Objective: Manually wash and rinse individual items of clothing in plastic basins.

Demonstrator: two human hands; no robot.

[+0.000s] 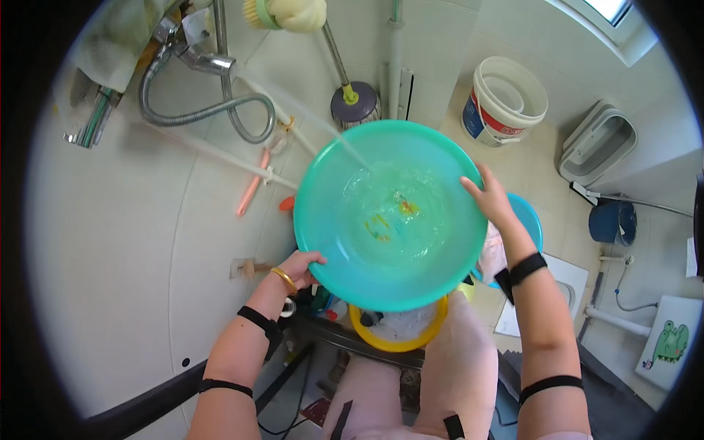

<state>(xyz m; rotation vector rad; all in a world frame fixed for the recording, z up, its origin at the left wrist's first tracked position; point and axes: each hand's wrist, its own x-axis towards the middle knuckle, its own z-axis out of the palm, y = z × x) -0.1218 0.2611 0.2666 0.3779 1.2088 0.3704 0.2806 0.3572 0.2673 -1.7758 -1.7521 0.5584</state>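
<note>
A large green plastic basin [335, 236] with water in its bottom is gripped at the rim by both hands. My left hand [300, 269], with a gold bangle at the wrist, has its thumb over the lower left rim; its fingers are hidden underneath. On the right side, my right hand [489, 198] holds the rim with the thumb inside. Water runs from a chrome faucet [212, 62] into the basin and ripples over a printed pattern. Partly covered below it is a yellow basin [396, 346] of suds with something dark at its left edge.
Pink cloth [493, 256] lies in a blue basin [527, 217] at the right. A white bucket [503, 104], a mop [356, 102] and a grey tub [598, 144] stand farther back. A coiled metal hose [203, 116] hangs below the faucet. A squat toilet [564, 297] is at right.
</note>
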